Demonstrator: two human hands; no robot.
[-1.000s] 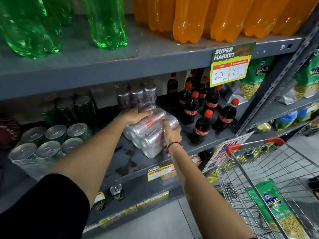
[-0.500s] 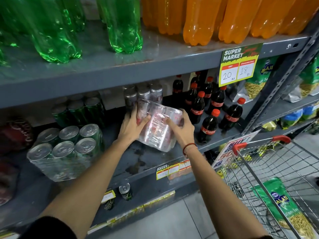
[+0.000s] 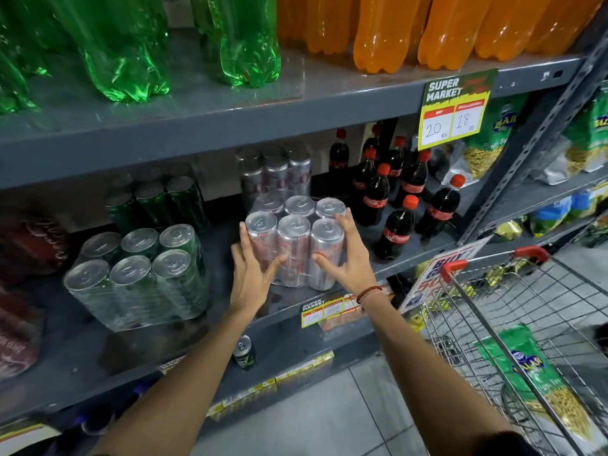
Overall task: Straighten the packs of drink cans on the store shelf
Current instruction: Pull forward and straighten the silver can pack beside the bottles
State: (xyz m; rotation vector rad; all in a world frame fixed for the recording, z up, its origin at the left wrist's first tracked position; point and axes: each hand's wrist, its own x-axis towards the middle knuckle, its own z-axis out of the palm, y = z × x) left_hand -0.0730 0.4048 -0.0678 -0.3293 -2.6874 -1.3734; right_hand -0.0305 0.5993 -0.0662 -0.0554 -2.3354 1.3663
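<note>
A shrink-wrapped pack of silver cans (image 3: 295,240) stands upright on the grey middle shelf (image 3: 230,317), tops facing up. My left hand (image 3: 251,273) presses its left side and front, fingers spread. My right hand (image 3: 343,258) cups its right side, with a red thread band at the wrist. A second silver pack (image 3: 274,172) stands behind it. To the left stands a pack of green cans (image 3: 138,278), with another green pack (image 3: 154,199) behind that.
Small cola bottles (image 3: 399,205) stand just right of the silver pack. Red can packs (image 3: 29,248) lie at the far left. Big green and orange bottles (image 3: 381,31) fill the shelf above. A shopping cart (image 3: 513,327) holds a snack bag at lower right. One loose can (image 3: 245,352) sits on the lower shelf.
The silver pack went from lying tilted in both hands to standing upright on the shelf. Both hands now rest on its sides.
</note>
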